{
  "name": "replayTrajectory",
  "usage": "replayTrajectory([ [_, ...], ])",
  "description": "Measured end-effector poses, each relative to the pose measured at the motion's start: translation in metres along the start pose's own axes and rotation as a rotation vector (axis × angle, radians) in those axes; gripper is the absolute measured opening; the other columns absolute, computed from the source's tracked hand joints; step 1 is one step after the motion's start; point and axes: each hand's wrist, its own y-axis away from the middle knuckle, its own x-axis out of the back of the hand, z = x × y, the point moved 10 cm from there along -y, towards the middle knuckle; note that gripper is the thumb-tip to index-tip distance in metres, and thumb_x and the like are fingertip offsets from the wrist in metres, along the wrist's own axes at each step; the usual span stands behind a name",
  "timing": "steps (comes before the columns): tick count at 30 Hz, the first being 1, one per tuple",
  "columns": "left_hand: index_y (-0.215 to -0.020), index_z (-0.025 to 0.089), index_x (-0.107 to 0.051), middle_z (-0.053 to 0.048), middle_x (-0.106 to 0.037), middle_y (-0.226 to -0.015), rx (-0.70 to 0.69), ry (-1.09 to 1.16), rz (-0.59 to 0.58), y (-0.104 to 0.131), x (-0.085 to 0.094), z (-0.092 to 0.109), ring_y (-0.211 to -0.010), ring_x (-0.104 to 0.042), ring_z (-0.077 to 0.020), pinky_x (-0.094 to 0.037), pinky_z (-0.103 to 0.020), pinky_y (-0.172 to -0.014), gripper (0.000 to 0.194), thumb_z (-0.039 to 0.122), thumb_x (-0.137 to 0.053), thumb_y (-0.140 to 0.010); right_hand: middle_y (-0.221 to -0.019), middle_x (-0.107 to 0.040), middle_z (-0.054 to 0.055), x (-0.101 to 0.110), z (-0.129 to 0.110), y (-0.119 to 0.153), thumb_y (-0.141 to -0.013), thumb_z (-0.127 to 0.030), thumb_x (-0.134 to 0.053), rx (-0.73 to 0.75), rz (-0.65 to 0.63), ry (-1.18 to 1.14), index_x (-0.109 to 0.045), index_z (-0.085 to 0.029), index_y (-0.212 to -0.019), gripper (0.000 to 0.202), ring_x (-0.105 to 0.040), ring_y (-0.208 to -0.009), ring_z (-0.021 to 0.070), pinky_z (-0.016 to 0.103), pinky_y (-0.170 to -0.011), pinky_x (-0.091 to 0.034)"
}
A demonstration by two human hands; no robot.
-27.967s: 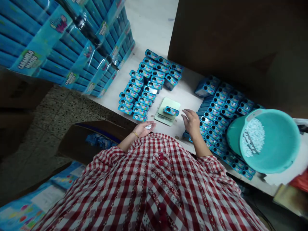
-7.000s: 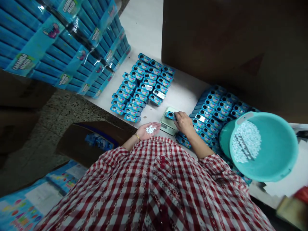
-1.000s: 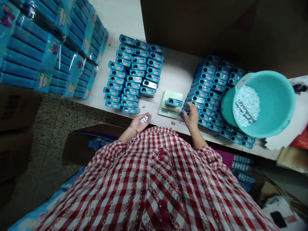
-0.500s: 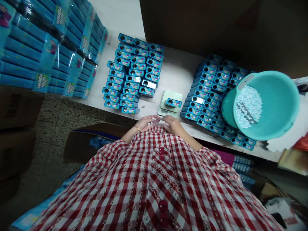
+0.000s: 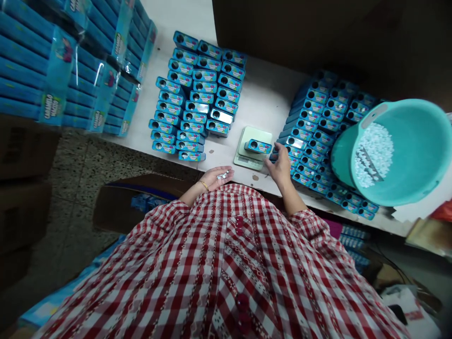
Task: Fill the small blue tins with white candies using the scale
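My left hand (image 5: 216,178) is palm up at the table's front edge, with several small white candies (image 5: 223,175) lying in it. My right hand (image 5: 279,165) reaches beside a small kitchen scale (image 5: 243,162), thumb and fingers apart and nothing seen between them. On the scale lies one small blue box (image 5: 259,146) with printed lettering and a dark round hole at one end. The fingertips are close to that box's right end; whether they touch it I cannot tell.
Rows of similar blue boxes (image 5: 203,87) stand left of the scale, and more boxes (image 5: 314,127) stand to the right. A teal tub (image 5: 420,155) holds white pellets and a dark flat strip. Wrapped blue packs (image 5: 52,89) are stacked at far left; an open carton (image 5: 116,202) sits below.
My right hand has left my left hand and moved right and forward, to beside the scale. The left hand stays at the table edge, its palm and candies now plainer to see.
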Motion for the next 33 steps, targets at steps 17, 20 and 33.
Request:
replayTrajectory([
  [17, -0.083, 0.005, -0.066, -0.013, -0.068, -0.076, -0.045, 0.223, 0.036, -0.006, -0.004, 0.014, -0.071, -0.065, -0.0149, -0.052, -0.025, -0.069, 0.021, 0.011, -0.046, -0.087, -0.099, -0.062, 0.007, -0.011, -0.028, -0.022, -0.081, -0.04, -0.053, 0.152, -0.081, 0.037, -0.054, -0.019, -0.11, 0.035, -0.057, -0.091, 0.0219, 0.036, -0.083, -0.048],
  [20, -0.094, 0.004, -0.066, -0.013, -0.067, -0.074, -0.06, 0.268, 0.006, -0.014, -0.018, 0.021, -0.072, -0.064, -0.0166, -0.052, -0.028, -0.07, 0.027, 0.018, -0.042, -0.09, -0.106, -0.06, 0.01, 0.004, -0.077, -0.013, -0.085, -0.034, -0.049, 0.304, -0.132, 0.225, -0.053, -0.019, -0.118, 0.037, -0.053, -0.099, 0.0252, 0.038, -0.088, -0.044],
  [33, -0.093, 0.005, -0.066, -0.008, -0.065, -0.066, -0.093, 0.299, -0.103, -0.02, -0.071, 0.039, -0.059, -0.058, -0.0138, -0.049, -0.027, -0.064, 0.031, 0.022, -0.041, -0.091, -0.11, -0.06, 0.011, 0.001, -0.128, 0.018, -0.089, -0.028, -0.044, 0.6, -0.283, 0.698, -0.049, -0.017, -0.13, 0.043, -0.046, -0.092, 0.0242, 0.036, -0.076, -0.037],
])
